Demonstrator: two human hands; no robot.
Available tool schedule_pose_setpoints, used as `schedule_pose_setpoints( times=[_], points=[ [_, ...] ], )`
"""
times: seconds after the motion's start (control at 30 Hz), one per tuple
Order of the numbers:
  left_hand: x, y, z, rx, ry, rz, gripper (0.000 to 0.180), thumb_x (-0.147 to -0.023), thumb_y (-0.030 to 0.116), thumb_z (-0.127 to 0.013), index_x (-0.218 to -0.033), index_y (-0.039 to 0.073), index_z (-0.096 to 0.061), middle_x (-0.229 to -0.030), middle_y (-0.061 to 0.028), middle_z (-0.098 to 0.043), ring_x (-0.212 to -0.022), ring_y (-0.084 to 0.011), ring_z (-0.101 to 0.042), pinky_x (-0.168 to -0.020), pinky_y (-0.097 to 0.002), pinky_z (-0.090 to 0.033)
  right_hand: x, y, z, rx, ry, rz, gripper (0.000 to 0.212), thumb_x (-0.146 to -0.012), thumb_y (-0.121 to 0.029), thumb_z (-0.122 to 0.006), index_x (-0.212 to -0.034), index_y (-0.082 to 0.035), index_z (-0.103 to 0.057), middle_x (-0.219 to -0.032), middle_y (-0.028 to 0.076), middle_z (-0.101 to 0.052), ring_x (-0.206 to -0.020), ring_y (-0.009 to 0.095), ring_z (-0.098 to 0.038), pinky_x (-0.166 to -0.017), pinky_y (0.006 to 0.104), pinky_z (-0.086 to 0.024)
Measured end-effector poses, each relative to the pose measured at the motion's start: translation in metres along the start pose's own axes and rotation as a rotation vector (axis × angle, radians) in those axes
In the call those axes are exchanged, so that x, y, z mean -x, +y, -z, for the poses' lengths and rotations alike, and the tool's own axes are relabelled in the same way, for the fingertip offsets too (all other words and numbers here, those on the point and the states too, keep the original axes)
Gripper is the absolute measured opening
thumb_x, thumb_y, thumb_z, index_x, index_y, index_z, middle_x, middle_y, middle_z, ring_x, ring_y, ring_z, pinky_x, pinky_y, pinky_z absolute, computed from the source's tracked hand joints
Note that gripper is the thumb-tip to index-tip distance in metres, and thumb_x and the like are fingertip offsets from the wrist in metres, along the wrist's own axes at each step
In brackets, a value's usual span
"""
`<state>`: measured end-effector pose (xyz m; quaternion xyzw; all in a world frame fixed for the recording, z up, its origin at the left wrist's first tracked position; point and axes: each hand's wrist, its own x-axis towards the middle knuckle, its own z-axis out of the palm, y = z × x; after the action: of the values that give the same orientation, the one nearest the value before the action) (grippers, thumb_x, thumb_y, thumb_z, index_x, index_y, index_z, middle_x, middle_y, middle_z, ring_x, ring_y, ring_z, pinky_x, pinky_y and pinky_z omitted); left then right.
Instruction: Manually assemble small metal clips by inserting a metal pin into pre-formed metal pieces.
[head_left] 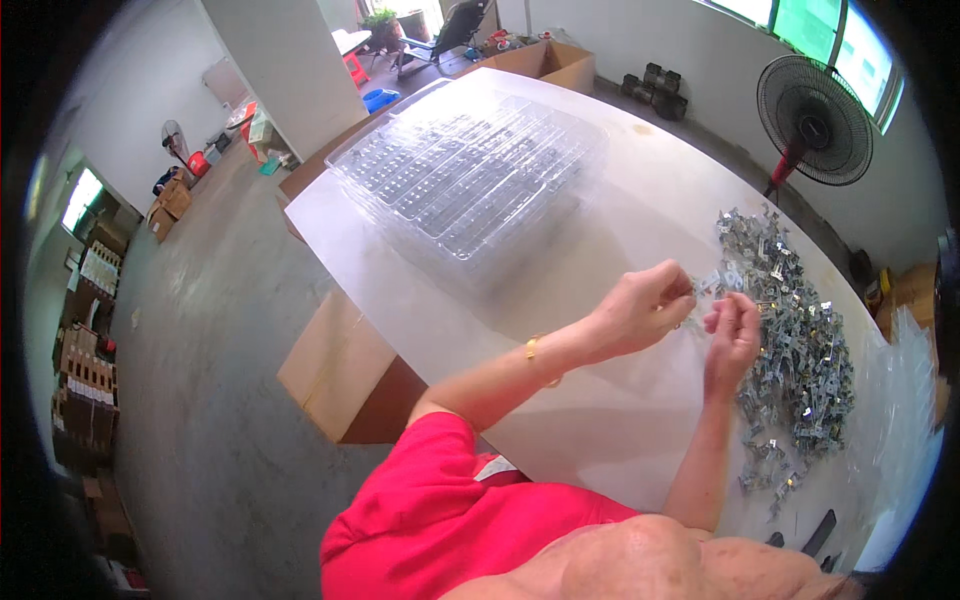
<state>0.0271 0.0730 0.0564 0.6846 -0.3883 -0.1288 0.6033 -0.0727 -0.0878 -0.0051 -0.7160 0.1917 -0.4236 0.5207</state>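
My left hand (pixel 648 306), with a gold bracelet (pixel 532 348) at its wrist, is curled with its fingertips pressed together over the white table (pixel 600 420). Whatever it may hold is too small to make out. Close to its right, my right hand (pixel 734 338) is also closed in a pinch, and its contents cannot be told either. A large heap of small grey metal clips (pixel 795 350) spreads beside and beyond my right hand. Farther off at the left stands a stack of clear plastic trays (pixel 465 175), with rows of small metal parts in them.
A cardboard box (pixel 350 370) stands by the table's left edge, and an open carton (pixel 555 65) behind its far end. At the far right is a black standing fan (pixel 815 120). Clear plastic (pixel 900 400) lies along the right edge, near a dark tool handle (pixel 820 533).
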Motion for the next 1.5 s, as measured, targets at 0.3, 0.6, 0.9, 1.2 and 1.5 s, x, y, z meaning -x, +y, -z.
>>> schedule_pose_setpoints(
  times=[0.3, 0.6, 0.9, 1.2, 1.5],
  points=[
    [0.001, 0.069, 0.182, -0.368, 0.237, -0.120, 0.015, -0.094, 0.008, -0.067, -0.106, -0.001, -0.070, -0.098, -0.0031, -0.071, -0.089, -0.0080, -0.065, -0.083, -0.0244, -0.053, 0.061, 0.024, -0.064, 0.138, -0.485, 0.066, 0.008, -0.097, -0.008, -0.061, -0.104, -0.004, -0.063, -0.080, 0.010, -0.065, -0.071, 0.020, -0.065, -0.064, 0.0319, -0.052],
    [-0.100, -0.036, 0.443, -0.822, 0.638, 0.012, 0.023, -0.084, 0.024, -0.073, -0.090, 0.003, -0.076, -0.079, -0.0116, -0.074, -0.071, -0.0173, -0.069, -0.066, -0.0330, -0.053, 0.076, 0.024, -0.070, 0.188, -0.637, 0.397, 0.009, -0.088, -0.001, -0.065, -0.096, -0.004, -0.065, -0.085, 0.014, -0.068, -0.074, 0.034, -0.066, -0.066, 0.0401, -0.053],
    [-0.172, -0.074, 0.453, -1.297, 0.542, 0.341, 0.027, -0.081, 0.027, -0.070, -0.094, 0.004, -0.077, -0.101, -0.0215, -0.072, -0.098, -0.0363, -0.070, -0.087, -0.0417, -0.055, 0.077, 0.030, -0.069, 0.235, -0.614, 0.372, 0.011, -0.085, 0.001, -0.067, -0.095, -0.004, -0.064, -0.085, 0.014, -0.067, -0.075, 0.033, -0.066, -0.067, 0.0402, -0.053],
    [-0.188, -0.106, 0.457, -1.459, 0.452, 0.490, 0.028, -0.083, 0.018, -0.065, -0.102, 0.000, -0.074, -0.114, -0.0248, -0.068, -0.111, -0.0384, -0.066, -0.095, -0.0440, -0.052, 0.075, 0.028, -0.071, 0.284, -0.622, 0.342, 0.013, -0.084, 0.001, -0.068, -0.095, -0.004, -0.064, -0.084, 0.014, -0.065, -0.074, 0.033, -0.064, -0.066, 0.0405, -0.052],
    [-0.190, -0.096, 0.447, -1.470, 0.382, 0.521, 0.027, -0.081, 0.017, -0.068, -0.100, -0.002, -0.074, -0.112, -0.0249, -0.069, -0.110, -0.0378, -0.066, -0.094, -0.0418, -0.053, 0.074, 0.015, -0.073, 0.294, -0.634, 0.287, 0.013, -0.084, 0.002, -0.067, -0.096, -0.004, -0.064, -0.085, 0.015, -0.066, -0.074, 0.035, -0.064, -0.066, 0.0417, -0.052]
  ],
)
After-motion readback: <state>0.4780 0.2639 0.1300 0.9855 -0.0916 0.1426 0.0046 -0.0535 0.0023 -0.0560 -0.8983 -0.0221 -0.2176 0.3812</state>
